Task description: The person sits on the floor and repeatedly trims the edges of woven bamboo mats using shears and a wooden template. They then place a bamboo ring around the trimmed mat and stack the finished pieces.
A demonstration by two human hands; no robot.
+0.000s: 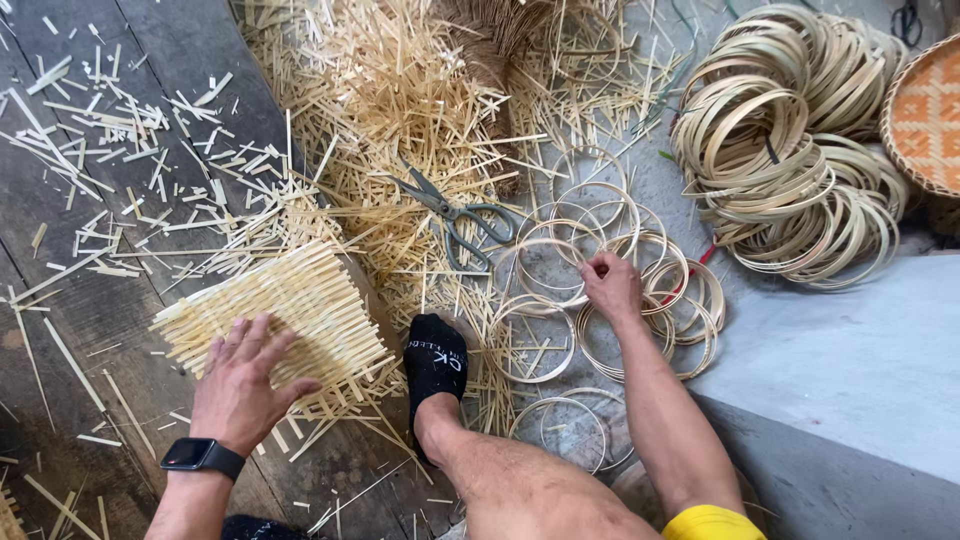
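You are pressing your left hand (240, 385), fingers spread, flat on the woven bamboo mat (285, 315) on the floor while your right hand (610, 285) is pinching a thin bamboo ring (550, 262) beside the scissors (455, 212); ring selection judged in hand, next needing a clean lift.

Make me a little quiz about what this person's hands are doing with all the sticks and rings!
1. True or false: the left hand lies flat on the woven bamboo mat.
2. What is the right hand touching: A) the scissors, B) a loose bamboo ring, C) the orange basket?
3. What does the left wrist wear?

Key
1. True.
2. B; the scissors lie apart on the bamboo scraps.
3. A black watch.
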